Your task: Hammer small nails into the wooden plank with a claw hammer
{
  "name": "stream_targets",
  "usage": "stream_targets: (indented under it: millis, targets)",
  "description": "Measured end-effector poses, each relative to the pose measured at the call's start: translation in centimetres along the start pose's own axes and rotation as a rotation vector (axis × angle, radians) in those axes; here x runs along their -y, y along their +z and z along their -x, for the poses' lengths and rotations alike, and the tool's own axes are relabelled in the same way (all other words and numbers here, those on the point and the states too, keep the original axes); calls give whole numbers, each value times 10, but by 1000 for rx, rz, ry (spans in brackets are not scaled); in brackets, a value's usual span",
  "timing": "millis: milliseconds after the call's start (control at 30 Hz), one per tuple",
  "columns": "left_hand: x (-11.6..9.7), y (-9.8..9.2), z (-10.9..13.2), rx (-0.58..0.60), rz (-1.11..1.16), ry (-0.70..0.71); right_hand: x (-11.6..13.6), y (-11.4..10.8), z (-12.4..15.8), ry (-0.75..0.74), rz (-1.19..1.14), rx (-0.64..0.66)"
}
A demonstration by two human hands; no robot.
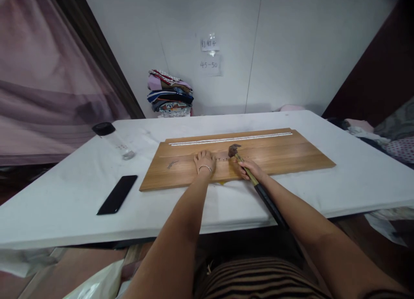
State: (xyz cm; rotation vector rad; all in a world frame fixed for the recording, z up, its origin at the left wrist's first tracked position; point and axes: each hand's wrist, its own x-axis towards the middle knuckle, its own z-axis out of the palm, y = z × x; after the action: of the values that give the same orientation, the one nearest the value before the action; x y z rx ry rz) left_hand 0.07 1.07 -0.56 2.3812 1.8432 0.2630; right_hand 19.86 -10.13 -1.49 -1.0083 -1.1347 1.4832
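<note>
A wooden board lies across the white table, with two white strips along its far side. My left hand rests on the board, fingers stretched out and pressed flat. In my right hand is a hammer, gripped on the handle close to its head; the dark handle end points back toward my body. The hammer head is just above or on the board; I cannot tell which. Between and beside my hands runs a row of small nails. A little heap of loose nails lies at the board's left.
Left of the board are a black phone and a clear bottle with a black lid. Folded cloths are stacked behind the table against the wall. A pink curtain hangs at left. More fabric lies at right.
</note>
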Motion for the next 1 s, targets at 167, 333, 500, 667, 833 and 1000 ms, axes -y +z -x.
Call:
stream_targets:
  millis: [167,333,500,667,833,1000]
  targets:
    - [1,0,0,8,-9,-1,-1,2,0,-6,10,-26]
    - [2,1,-1,13,-1,-13,1,4,0,-8,-9,-31]
    - [3,3,-2,6,4,-5,2,6,0,-11,12,-39]
    - [3,3,-2,17,2,-10,1,7,0,7,5,-56]
    - [3,1,0,11,-18,-4,1,6,-1,28,2,-62]
    - [3,1,0,3,-9,-9,0,7,1,31,1,-66]
